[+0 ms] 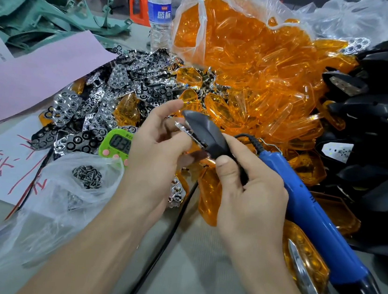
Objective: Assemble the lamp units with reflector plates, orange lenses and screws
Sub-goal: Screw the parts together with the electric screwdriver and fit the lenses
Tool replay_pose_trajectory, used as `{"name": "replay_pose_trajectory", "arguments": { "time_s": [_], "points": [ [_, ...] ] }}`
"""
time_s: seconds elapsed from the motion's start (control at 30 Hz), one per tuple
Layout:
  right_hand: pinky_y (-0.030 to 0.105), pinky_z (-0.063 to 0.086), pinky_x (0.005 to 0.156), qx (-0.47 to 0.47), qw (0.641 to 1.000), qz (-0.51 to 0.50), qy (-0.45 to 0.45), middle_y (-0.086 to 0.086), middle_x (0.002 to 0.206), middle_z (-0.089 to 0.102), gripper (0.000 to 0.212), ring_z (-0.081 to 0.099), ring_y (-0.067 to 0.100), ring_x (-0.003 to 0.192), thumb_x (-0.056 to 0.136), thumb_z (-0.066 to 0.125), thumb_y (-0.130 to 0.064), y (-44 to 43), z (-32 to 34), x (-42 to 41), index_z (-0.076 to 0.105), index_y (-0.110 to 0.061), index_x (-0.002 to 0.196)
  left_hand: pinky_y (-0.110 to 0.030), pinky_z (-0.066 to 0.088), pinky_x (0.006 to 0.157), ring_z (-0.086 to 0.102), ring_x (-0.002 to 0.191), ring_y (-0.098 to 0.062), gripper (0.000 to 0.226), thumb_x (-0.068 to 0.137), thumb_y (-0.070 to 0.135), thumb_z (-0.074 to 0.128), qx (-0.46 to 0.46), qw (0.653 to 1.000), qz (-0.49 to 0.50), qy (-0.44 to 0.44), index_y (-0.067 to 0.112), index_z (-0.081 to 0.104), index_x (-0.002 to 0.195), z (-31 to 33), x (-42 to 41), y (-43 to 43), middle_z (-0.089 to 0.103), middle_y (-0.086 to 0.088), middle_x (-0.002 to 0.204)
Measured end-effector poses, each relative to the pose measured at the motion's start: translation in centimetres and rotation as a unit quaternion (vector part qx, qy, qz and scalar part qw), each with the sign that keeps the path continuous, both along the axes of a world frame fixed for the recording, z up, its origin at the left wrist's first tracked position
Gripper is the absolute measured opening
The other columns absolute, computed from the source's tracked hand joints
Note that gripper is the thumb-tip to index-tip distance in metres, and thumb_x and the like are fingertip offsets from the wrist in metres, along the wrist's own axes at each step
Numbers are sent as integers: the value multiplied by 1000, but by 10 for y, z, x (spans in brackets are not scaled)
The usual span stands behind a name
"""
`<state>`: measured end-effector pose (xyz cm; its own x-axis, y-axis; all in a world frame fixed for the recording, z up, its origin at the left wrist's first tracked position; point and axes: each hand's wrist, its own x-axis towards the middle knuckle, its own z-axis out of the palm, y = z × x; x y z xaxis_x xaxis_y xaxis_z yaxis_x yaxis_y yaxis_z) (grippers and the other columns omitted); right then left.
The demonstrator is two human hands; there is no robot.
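My right hand grips a dark grey lamp housing at its stalk, held above the table's middle. My left hand holds a shiny reflector plate against the housing's open side, fingers curled round it. A heap of orange lenses spills from a clear bag behind. Chrome reflector plates lie piled at the left. Small screws sit in a plastic bag in front of them. A blue electric screwdriver lies under my right wrist.
Black lamp housings are stacked at the right. A finished lamp with orange lens lies near the screwdriver. A green timer, a water bottle, pink paper and a black cable are on the table.
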<state>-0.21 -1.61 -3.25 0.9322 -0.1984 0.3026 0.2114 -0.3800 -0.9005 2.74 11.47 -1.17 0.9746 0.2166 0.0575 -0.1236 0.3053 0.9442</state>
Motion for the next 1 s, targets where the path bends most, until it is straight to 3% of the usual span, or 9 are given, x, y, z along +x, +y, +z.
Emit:
{"name": "replay_pose_trajectory", "arguments": {
  "time_s": [0.13, 0.2, 0.33, 0.4, 0.47, 0.57, 0.73, 0.8, 1.0],
  "points": [
    [20, 50, 71, 53, 998, 19, 29, -24, 81, 69, 30, 61, 0, 76, 102, 59, -30, -3, -5, 6, 69, -46, 125, -34, 62, 80, 72, 97, -14, 59, 79, 18, 75, -16, 999, -46, 20, 23, 55, 134, -2, -1, 2, 64, -7, 106],
    [30, 53, 76, 84, 995, 30, 45, -24, 77, 66, 30, 60, 3, 76, 102, 60, -28, -2, -6, 8, 70, -48, 121, -35, 60, 87, 72, 91, -12, 70, 73, 16, 86, 16, 998, -45, 37, 25, 56, 135, -4, 1, 1, 66, -1, 101],
    [34, 53, 78, 66, 996, 44, 38, -28, 78, 67, 40, 63, 5, 79, 100, 59, -28, 4, -2, 6, 64, -68, 95, -46, 56, 99, 67, 94, -19, 63, 66, 12, 76, -100, 992, -44, 59, 17, 60, 126, -1, 1, 1, 60, -12, 107],
    [35, 56, 90, 56, 997, 38, 21, -28, 95, 72, 36, 68, 5, 95, 98, 59, -28, 5, -3, 6, 66, -63, 105, -41, 59, 94, 68, 93, -21, 53, 71, 4, 72, -145, 987, -43, 53, 14, 61, 122, -2, 2, 2, 65, -12, 105],
    [23, 54, 92, 27, 999, 19, 4, -30, 100, 71, 35, 66, 0, 102, 99, 60, -26, 5, -3, 4, 67, -51, 123, -36, 63, 86, 71, 89, -20, 41, 84, -8, 64, -163, 985, -40, 45, 11, 62, 120, -5, 3, 0, 70, -8, 95],
    [10, 48, 86, -29, 999, -23, -10, -24, 103, 72, 39, 61, -3, 104, 100, 63, -26, 6, -3, -1, 63, -38, 137, -30, 63, 81, 72, 82, -17, 34, 94, -14, 52, -147, 988, -34, 40, 10, 61, 118, -6, 3, -2, 72, 2, 74],
    [32, 56, 94, -53, 998, -42, -7, -13, 114, 73, 42, 66, 7, 103, 100, 62, -29, 10, 2, -7, 60, -37, 142, -29, 61, 79, 72, 96, -23, 41, 95, -17, 47, -114, 992, -33, 48, 12, 63, 119, -5, 3, -4, 78, -5, 105],
    [37, 56, 94, -59, 998, -35, 1, -11, 114, 73, 43, 66, 9, 102, 101, 61, -30, 9, 3, -8, 58, -36, 143, -30, 63, 79, 75, 95, -19, 44, 93, -20, 51, -56, 998, -8, 26, 12, 63, 121, -5, 2, -6, 80, -2, 104],
    [27, 54, 86, -73, 997, 9, 21, -9, 106, 72, 42, 63, 7, 92, 102, 60, -28, 5, 2, -4, 58, -35, 143, -33, 65, 71, 77, 99, -25, 52, 89, -22, 59, 48, 998, 32, 8, 4, 61, 134, -5, 3, 2, 81, -2, 99]
  ]
}}
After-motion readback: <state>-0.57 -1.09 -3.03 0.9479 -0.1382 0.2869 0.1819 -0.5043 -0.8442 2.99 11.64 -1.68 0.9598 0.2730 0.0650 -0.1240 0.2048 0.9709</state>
